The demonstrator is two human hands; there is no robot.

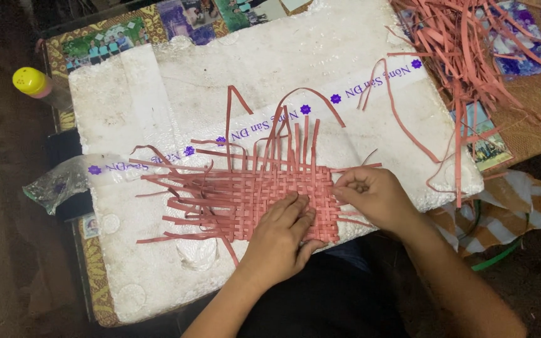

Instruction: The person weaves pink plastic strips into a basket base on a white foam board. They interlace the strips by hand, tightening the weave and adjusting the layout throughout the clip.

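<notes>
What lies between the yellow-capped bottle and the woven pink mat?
In the head view, only bare white foam board lies between the yellow-capped bottle and woven pink mat.

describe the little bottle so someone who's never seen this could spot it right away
Start from the big white foam board that fills the middle of the view and go to its upper left corner. Just off that corner lies a small bottle. Its bright yellow cap is the only yellow thing there, well apart from the pink strips and both hands.

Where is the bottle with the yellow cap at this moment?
In the head view, the bottle with the yellow cap lies at the far left, just off the upper left corner of the white foam board, well away from both hands and above the clear plastic bag.
</notes>
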